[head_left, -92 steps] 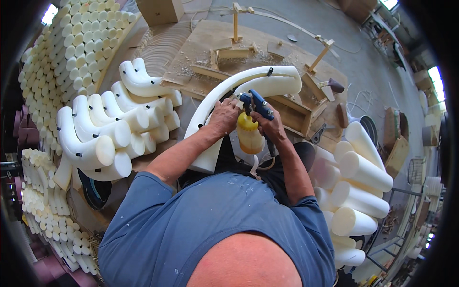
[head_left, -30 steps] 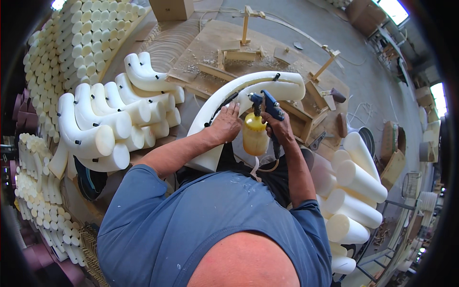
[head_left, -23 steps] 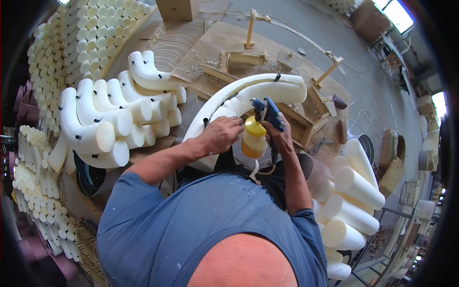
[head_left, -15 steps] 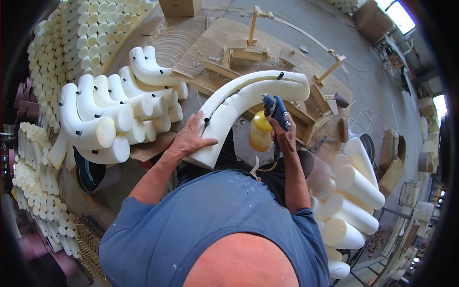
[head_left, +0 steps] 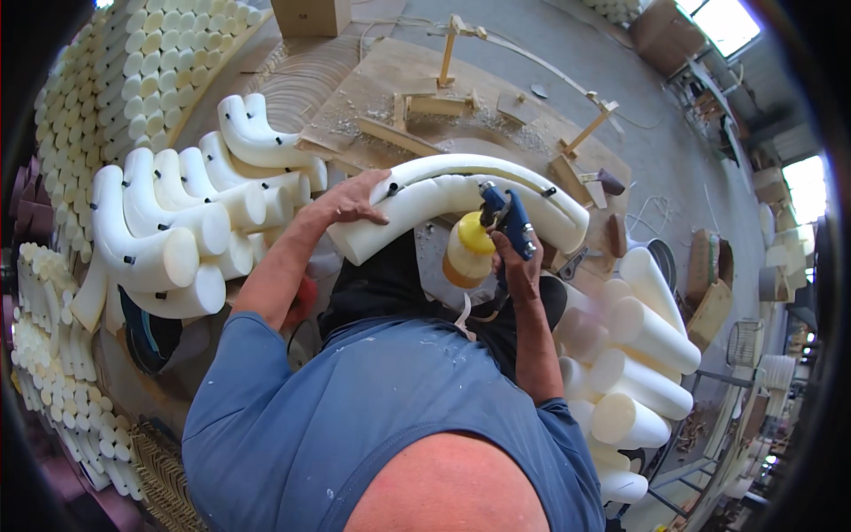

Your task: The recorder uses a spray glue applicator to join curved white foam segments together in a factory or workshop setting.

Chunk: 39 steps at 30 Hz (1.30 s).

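A long white foam roll (head_left: 421,204) with a lengthwise slit arches in front of me, and short black plugs stick out of the slit near its two ends. My left hand (head_left: 359,197) grips its left end, thumb on the near side and fingers over the top. My right hand (head_left: 519,266) is wrapped around the handle of a blue spray gun (head_left: 512,215). A yellow-capped cup (head_left: 468,257) of amber liquid hangs from the gun. Its nozzle is close to the near half of the roll, right of the middle.
Bent white foam rolls with black plugs (head_left: 168,248) are stacked at my left. Straight foam cylinders (head_left: 634,421) lie piled at my right. Beyond the roll is a wooden board (head_left: 355,106) with wooden blocks, upright posts and scraps. A cardboard box (head_left: 312,16) stands farther back.
The foam roll has swung clockwise: its left end has risen and its right end has come down nearer. My left hand has moved up with it. The spray gun has stayed in my right hand.
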Motion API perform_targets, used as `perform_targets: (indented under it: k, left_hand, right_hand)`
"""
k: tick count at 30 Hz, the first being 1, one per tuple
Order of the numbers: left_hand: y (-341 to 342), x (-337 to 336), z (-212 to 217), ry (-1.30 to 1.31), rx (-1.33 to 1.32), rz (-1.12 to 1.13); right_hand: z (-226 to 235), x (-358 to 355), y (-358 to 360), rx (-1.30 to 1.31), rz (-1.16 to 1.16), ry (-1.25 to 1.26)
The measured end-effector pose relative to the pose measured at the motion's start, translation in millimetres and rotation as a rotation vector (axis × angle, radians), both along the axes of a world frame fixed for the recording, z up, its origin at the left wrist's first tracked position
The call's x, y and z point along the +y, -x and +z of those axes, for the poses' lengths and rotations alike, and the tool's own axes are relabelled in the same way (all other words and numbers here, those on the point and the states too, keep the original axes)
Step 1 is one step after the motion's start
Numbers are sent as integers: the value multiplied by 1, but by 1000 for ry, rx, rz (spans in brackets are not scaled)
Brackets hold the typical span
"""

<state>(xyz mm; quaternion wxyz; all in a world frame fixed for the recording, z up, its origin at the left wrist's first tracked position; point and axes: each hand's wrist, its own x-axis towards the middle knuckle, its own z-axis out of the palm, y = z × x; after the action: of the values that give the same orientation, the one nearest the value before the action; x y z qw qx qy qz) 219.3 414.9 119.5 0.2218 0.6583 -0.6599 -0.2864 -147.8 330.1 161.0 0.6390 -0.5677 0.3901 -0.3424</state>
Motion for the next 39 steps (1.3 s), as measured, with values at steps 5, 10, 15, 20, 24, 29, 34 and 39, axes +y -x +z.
perform_targets:
  k: [5,10,15,20,24,29,34,39]
  left_hand:
    - [69,30,2,397,-309,297]
    - [130,51,4,670,-137,151]
    - [129,-13,-10,604,-227,230]
    - [129,-30,-36,442,-492,134]
    - [134,-24,-46,494,-460,157]
    - [128,-33,-48,504,-433,124]
    - [118,-37,-51,494,-392,58]
    - [119,-39,-54,573,-380,74]
  right_hand:
    - [-2,2,-9,21,-42,13]
    - [-7,-3,-12,56,28,-43]
    - [-10,-6,-23,60,33,1]
    - [-11,-9,-24,71,-4,-12]
    - [-15,-11,-21,120,1,-40]
    - [-21,-14,-28,121,13,-28]
    - [-18,-13,-38,154,22,-35]
    - [-11,-13,-45,212,100,-48]
